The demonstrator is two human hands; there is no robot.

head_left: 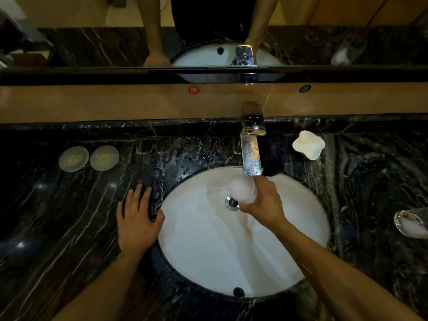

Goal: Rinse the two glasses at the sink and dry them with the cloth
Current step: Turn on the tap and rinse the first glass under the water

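Observation:
My right hand [266, 202] grips a clear glass [242, 189] and holds it under the chrome tap [251, 156], over the white sink [203, 251]. The glass looks blurred and whitish, close above the drain [232, 202]. On the dark marble counter [69, 228] just left of the basin, my left hand [136, 218] rests flat with its fingers spread. A second glass [411, 223] stands at the far right edge of the counter, partly cut off. Behind the tap to its right lies a dark cloth [274, 158].
Two round white discs [73, 159] [104, 158] lie on the counter at the left. A white star-shaped dish [308, 145] stands right of the tap. A wooden ledge [115, 103] and a mirror [92, 42] rise behind the counter.

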